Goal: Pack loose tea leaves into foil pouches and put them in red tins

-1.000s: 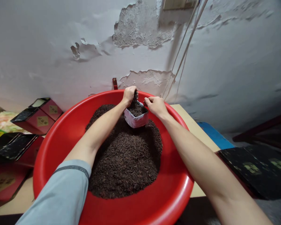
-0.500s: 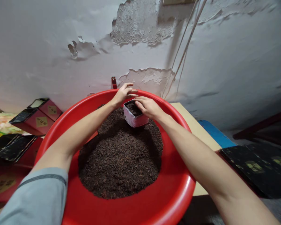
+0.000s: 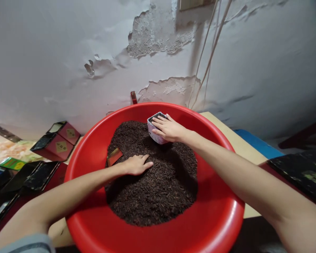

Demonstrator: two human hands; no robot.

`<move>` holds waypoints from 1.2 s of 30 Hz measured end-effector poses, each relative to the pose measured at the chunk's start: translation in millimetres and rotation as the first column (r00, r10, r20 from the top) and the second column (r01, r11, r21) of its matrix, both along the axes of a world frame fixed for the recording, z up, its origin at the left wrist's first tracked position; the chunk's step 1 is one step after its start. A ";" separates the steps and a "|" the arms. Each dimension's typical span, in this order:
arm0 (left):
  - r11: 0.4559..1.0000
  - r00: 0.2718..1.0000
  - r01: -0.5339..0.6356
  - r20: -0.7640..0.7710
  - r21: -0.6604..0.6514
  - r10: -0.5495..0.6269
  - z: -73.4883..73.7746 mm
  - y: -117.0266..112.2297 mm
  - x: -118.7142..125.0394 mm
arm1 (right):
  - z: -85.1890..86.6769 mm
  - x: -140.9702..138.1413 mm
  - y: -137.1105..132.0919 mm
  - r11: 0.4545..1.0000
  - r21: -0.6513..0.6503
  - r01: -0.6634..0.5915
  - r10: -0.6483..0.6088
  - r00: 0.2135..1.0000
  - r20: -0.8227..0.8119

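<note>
A large red basin (image 3: 205, 225) holds a heap of dark loose tea leaves (image 3: 155, 182). At the far side of the heap sits a small white pouch (image 3: 153, 133) filled with leaves. My right hand (image 3: 168, 128) lies flat over the pouch's open top, fingers stretched out and pressing on it. My left hand (image 3: 137, 164) rests palm down on the leaves near the middle of the heap, fingers together and flat. A small reddish card or lid (image 3: 114, 156) pokes out of the leaves just left of my left hand.
Red and black tea boxes (image 3: 56, 142) and black lids (image 3: 34, 175) lie at the left. A black flat box (image 3: 302, 172) sits at the right. The basin stands on a tan table (image 3: 226, 130) against a peeling wall, with cords (image 3: 208, 59) hanging down.
My left hand left the pouch and came down onto the leaf heap nearer me. My right hand moved from the pouch's edge to lie flat over its top. The camera shifted right.
</note>
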State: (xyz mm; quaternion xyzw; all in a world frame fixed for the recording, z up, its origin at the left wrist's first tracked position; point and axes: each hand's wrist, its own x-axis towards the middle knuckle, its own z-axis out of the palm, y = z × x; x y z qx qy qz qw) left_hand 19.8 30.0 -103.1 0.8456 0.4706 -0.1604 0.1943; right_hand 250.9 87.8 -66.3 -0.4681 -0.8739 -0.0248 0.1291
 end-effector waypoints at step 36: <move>0.987 0.997 0.075 0.020 0.141 -0.078 -3.9 21.7 -3.9 | 23.0 26.7 7.5 0.994 0.002 0.112 -0.104 0.935 -0.339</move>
